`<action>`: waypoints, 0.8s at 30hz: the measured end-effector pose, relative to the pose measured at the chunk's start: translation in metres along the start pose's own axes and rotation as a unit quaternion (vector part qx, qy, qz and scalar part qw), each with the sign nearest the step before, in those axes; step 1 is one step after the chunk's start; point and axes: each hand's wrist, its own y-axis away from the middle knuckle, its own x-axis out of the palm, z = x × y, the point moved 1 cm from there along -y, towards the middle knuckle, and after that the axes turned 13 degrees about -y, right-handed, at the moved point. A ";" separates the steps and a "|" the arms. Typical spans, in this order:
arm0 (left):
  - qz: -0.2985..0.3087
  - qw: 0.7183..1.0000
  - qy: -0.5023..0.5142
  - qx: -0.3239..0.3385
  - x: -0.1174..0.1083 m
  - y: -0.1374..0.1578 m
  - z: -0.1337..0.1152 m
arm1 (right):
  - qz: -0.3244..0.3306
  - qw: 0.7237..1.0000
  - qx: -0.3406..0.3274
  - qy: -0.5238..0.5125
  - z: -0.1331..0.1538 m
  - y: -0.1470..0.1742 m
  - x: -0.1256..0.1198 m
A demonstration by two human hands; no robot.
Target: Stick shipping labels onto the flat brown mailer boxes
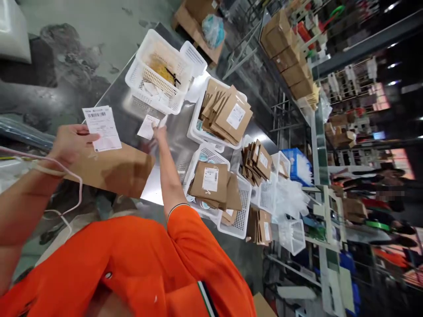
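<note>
My left hand (71, 143) pinches a white printed shipping label (102, 127) with a barcode between thumb and fingers. Below that label lies a flat brown cardboard piece (115, 169), at the near edge of the metal table (132, 105). Reaching across the tabletop, my right hand (160, 133) has its fingers closed at the edge of a smaller printed paper slip (147, 127). A narrow white strip shows beside those fingers; whether it belongs to the slip I cannot tell.
Beyond my right hand stands a white basket (132, 77) with yellowish bags and a black-handled tool. More white baskets (194, 127) to the right hold labelled brown cardboard mailers (231, 116). A blue crate (292, 158) is farther off. A pink-white cable (81, 189) loops near my left wrist.
</note>
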 end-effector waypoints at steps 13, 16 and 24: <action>0.002 0.992 -0.072 0.101 -0.034 0.070 0.011 | 0.198 0.943 -0.037 -0.266 0.074 0.164 0.034; 0.008 0.989 -0.076 0.128 -0.060 0.094 0.030 | 0.160 0.941 -0.004 -0.297 0.071 0.199 0.027; 0.175 0.967 -0.180 0.050 -0.140 0.122 0.149 | 0.013 0.942 -0.009 -0.335 0.030 0.259 0.015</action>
